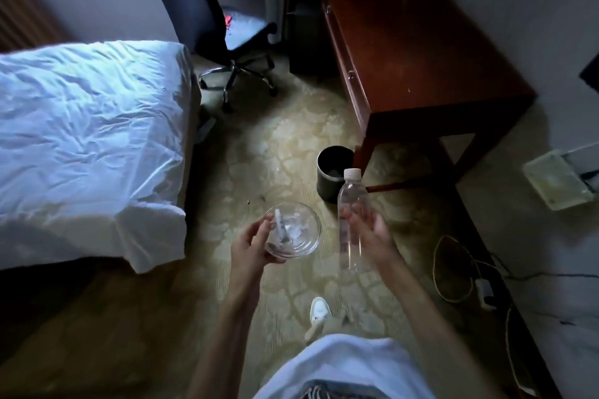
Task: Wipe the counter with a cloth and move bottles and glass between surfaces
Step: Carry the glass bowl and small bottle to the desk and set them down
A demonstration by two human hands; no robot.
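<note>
At nine o'clock lies the bed (87, 139). The left hand (251, 244) cups a glass bowl (293, 230), fingers curled under its rim. The right hand (372, 233) grips a clear bottle (351, 214), upright, cap toward twelve. The desk (421, 52) stands at one o'clock, nearer the right hand, so the bottle likely lands there first.

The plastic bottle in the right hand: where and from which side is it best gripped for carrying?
Probably mid-body, as the right hand does now: fingers wrapped around the clear plastic bottle from its right side. The body is a straight, upright cylinder, narrowing only toward the white cap, so the middle offers the fullest wrap and balance.
</note>
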